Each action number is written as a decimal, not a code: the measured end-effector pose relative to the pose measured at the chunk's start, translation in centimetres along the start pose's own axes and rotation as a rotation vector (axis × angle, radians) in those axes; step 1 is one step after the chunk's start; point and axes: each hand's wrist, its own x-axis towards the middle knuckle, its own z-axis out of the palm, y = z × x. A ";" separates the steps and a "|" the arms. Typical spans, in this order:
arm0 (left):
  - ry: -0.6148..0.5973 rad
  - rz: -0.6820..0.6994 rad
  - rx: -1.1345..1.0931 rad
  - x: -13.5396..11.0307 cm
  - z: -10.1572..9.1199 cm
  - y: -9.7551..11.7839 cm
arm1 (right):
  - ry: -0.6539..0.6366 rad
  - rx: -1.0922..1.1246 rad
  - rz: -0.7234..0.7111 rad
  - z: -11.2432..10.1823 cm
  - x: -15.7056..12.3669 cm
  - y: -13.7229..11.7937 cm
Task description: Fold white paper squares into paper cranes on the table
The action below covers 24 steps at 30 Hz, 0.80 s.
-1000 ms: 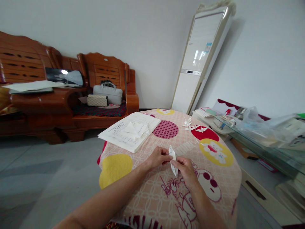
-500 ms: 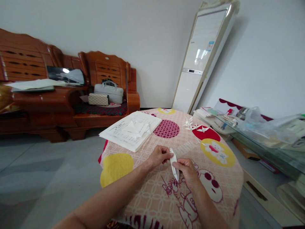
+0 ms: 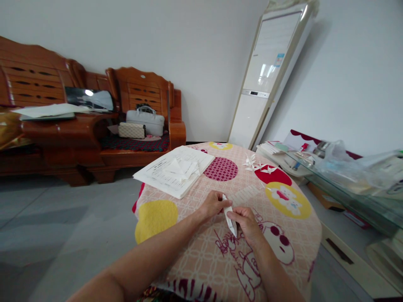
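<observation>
A narrow piece of folded white paper (image 3: 231, 224) is held between both hands above the table, its pointed end toward me. My left hand (image 3: 215, 203) pinches its upper end. My right hand (image 3: 245, 220) grips its right side with thumb and fingers. Behind the hands, a strip of printed paper (image 3: 244, 195) lies flat on the patterned tablecloth (image 3: 195, 247). Several small folded paper cranes (image 3: 251, 161) sit together at the table's far right. At the far left lies a stack of printed sheets (image 3: 157, 174) with a creased white paper (image 3: 181, 168) on top.
A glass shelf (image 3: 355, 197) with plastic bags (image 3: 336, 157) and clutter stands right of the table. Behind are a tall white air conditioner (image 3: 256, 79) and wooden seats (image 3: 141, 88), one holding a grey handbag (image 3: 151, 121) and a quilted purse (image 3: 131, 130).
Both hands keep hold of the folded paper. The left fingers have shifted slightly along its upper end, and the view has moved a little.
</observation>
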 end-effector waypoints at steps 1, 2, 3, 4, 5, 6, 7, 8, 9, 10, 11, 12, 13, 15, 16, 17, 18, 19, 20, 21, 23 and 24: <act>-0.007 -0.012 -0.012 0.0 0.0 -0.1 | 0.001 0.001 -0.003 0.0 0.0 0.0; -0.019 -0.029 -0.023 -0.1 0.0 -0.2 | 0.003 0.002 -0.008 0.0 0.0 0.0; -0.030 -0.047 -0.028 -0.1 0.0 -0.2 | 0.008 0.003 -0.011 0.0 0.1 0.1; -0.039 -0.062 -0.022 -0.2 0.0 -0.2 | 0.015 0.003 -0.010 0.0 0.1 0.1; -0.043 -0.068 -0.007 -0.2 0.0 -0.2 | 0.018 0.000 -0.008 0.0 0.2 0.2; -0.042 -0.064 0.016 -0.2 0.0 -0.1 | 0.018 -0.005 -0.007 0.0 0.2 0.2; -0.037 -0.050 0.036 -0.2 0.0 0.0 | 0.018 -0.011 -0.008 0.0 0.2 0.3; -0.030 -0.034 0.046 -0.2 0.0 0.1 | 0.015 -0.017 -0.010 0.1 0.2 0.3; -0.022 -0.021 0.043 -0.2 0.0 0.2 | 0.006 -0.022 -0.013 0.1 0.2 0.3; -0.013 -0.014 0.033 -0.3 0.0 0.3 | -0.003 -0.023 -0.016 0.1 0.2 0.3; -0.006 -0.015 0.019 -0.3 0.1 0.3 | -0.010 -0.022 -0.019 0.1 0.2 0.2; -0.003 -0.024 0.000 -0.4 0.1 0.4 | -0.014 -0.019 -0.021 0.1 0.2 0.2; -0.012 -0.042 -0.023 -0.5 0.1 0.4 | -0.010 -0.013 -0.025 0.1 0.1 0.2; -0.066 -0.091 -0.071 -0.6 0.1 0.3 | 0.017 0.001 -0.044 0.0 0.1 0.2; -0.100 -0.113 -0.092 -0.7 0.1 0.3 | 0.037 0.005 -0.055 0.0 0.1 0.2; -0.123 -0.127 -0.105 -0.7 0.1 0.2 | 0.057 0.004 -0.064 -0.1 0.1 0.3; -0.132 -0.129 -0.108 -0.7 0.0 0.2 | 0.075 -0.001 -0.069 -0.1 0.2 0.3; -0.127 -0.119 -0.102 -0.6 0.0 0.1 | 0.088 -0.008 -0.071 -0.1 0.2 0.4; -0.111 -0.102 -0.092 -0.6 -0.1 0.0 | 0.095 -0.013 -0.068 -0.1 0.3 0.5; -0.098 -0.083 -0.079 -0.5 -0.2 -0.1 | 0.099 -0.014 -0.064 -0.1 0.3 0.5; -0.084 -0.062 -0.043 -0.4 -0.3 -0.1 | 0.089 -0.008 -0.055 -0.1 0.4 0.6; -0.081 -0.060 -0.024 -0.4 -0.3 -0.1 | 0.082 -0.003 -0.054 -0.1 0.3 0.6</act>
